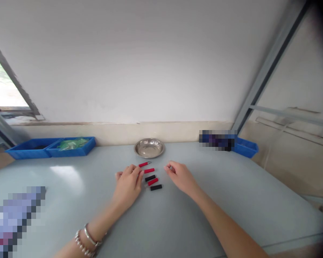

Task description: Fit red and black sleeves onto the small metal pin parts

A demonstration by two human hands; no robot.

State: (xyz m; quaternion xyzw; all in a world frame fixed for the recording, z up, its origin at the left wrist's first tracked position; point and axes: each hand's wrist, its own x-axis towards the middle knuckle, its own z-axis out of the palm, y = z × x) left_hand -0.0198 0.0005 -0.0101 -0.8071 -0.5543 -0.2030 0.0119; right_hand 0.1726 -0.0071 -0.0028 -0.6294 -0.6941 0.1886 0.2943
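Note:
Several short red and black rod-like pieces lie in a column on the table, between my two hands. At the far end is a red piece with a silver tip (144, 165). Nearer lies a second red piece (149, 171), then a black piece (150, 177), a third red piece (153, 181) and another black piece (156, 187). My left hand (127, 180), palm down with fingers apart, is beside the left ends of the upper red pieces; whether it touches them is unclear. To their right, my right hand (179, 174) has its fingers curled together; what they hold, if anything, is hidden.
A round steel dish (149, 156) stands by the wall, beyond the pieces. Two blue trays (28, 154) sit at the back left, one with a green plastic bag (72, 144). Another blue bin (246, 147) is at the back right. A blurred-out item (16, 218) lies at the left.

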